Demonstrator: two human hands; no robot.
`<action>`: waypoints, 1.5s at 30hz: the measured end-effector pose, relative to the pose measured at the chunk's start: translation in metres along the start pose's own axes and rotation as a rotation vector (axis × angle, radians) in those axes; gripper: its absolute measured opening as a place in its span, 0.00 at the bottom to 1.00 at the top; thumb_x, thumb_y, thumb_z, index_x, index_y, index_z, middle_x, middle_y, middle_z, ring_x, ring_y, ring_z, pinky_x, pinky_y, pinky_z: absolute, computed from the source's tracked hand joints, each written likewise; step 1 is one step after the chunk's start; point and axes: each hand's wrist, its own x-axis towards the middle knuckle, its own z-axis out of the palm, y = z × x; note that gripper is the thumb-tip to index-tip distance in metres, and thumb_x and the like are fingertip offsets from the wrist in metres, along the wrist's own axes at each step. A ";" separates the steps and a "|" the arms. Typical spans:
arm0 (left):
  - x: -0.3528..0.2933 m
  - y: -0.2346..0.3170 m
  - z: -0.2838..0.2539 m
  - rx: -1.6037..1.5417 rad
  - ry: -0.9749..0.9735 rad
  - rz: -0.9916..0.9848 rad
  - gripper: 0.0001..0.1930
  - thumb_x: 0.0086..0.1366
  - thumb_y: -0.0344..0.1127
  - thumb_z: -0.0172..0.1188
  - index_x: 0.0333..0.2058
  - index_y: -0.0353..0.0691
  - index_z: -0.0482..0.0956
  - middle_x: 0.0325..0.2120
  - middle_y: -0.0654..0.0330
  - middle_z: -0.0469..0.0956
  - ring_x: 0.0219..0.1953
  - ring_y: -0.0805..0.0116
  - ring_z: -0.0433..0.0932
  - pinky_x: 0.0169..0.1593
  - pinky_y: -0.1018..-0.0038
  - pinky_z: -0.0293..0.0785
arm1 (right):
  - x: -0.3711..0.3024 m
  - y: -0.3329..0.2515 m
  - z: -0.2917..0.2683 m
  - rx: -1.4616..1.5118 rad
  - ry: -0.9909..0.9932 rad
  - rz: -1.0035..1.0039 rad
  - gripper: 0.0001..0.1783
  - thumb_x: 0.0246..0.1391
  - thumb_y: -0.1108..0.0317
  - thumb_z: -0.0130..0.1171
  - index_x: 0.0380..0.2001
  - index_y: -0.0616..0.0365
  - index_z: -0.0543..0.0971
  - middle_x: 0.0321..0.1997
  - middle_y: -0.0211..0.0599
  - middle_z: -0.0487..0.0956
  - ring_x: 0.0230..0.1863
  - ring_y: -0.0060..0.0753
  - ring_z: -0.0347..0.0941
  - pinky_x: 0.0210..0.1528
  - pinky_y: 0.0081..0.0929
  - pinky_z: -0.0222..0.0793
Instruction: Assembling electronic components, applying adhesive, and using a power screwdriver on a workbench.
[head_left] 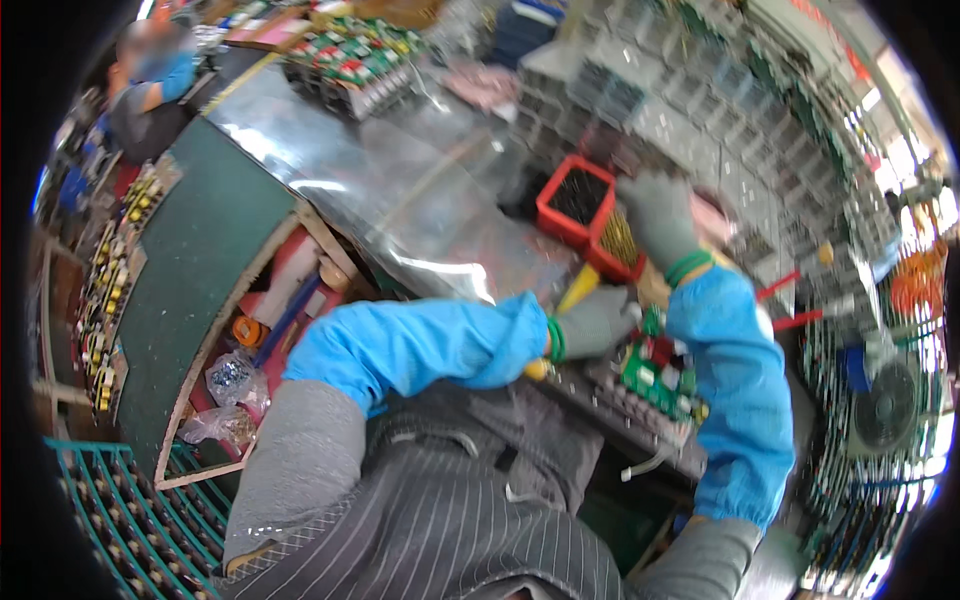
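Note:
Both my hands wear grey gloves, with blue sleeve covers and green bands at the wrists. My right hand [660, 220] reaches over the right side of a red two-part bin, beside the compartment of brass-coloured small parts [618, 240]. Its fingers are smeared by motion. The other compartment of the red bin [568, 228] holds dark small parts. Lower down, my left hand [595, 322] has its fingers curled, next to a green circuit board assembly [655, 378]; what they hold, if anything, is hidden. A yellow piece [578, 288] shows just beyond this hand.
Clear plastic trays [690, 110] cover the far right. A stack of green-and-red boards [355, 55] stands at the back of the metal table [400, 170]. An open drawer [250, 385] with bags and tape lies left. Red handles [797, 320] jut out right. A person [150, 90] sits far left.

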 end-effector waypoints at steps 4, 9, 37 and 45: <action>-0.007 0.019 -0.024 -0.208 0.037 -0.100 0.19 0.69 0.46 0.49 0.36 0.31 0.74 0.33 0.39 0.77 0.39 0.40 0.78 0.44 0.51 0.72 | -0.021 0.016 -0.043 0.113 0.137 -0.065 0.05 0.54 0.65 0.58 0.35 0.44 0.78 0.34 0.36 0.78 0.39 0.46 0.77 0.40 0.44 0.69; -0.007 0.035 -0.038 -0.229 -0.052 -0.194 0.19 0.70 0.45 0.48 0.40 0.31 0.76 0.32 0.38 0.79 0.40 0.40 0.79 0.44 0.53 0.74 | -0.027 0.030 -0.032 0.204 0.260 -0.042 0.06 0.57 0.67 0.57 0.39 0.48 0.79 0.35 0.38 0.79 0.40 0.50 0.76 0.43 0.45 0.71; -0.010 0.036 -0.032 -0.147 0.001 -0.151 0.21 0.72 0.46 0.49 0.50 0.33 0.76 0.36 0.49 0.81 0.41 0.58 0.80 0.46 0.65 0.72 | -0.252 0.007 -0.103 0.725 0.075 0.584 0.19 0.49 0.69 0.69 0.46 0.58 0.81 0.40 0.40 0.83 0.39 0.38 0.81 0.41 0.32 0.75; -0.012 0.030 -0.032 -0.183 -0.010 -0.133 0.19 0.72 0.47 0.51 0.46 0.34 0.76 0.37 0.45 0.81 0.43 0.50 0.80 0.47 0.62 0.74 | -0.444 0.075 -0.010 0.258 -0.513 1.148 0.32 0.52 0.48 0.66 0.57 0.52 0.73 0.48 0.55 0.79 0.50 0.59 0.76 0.52 0.49 0.71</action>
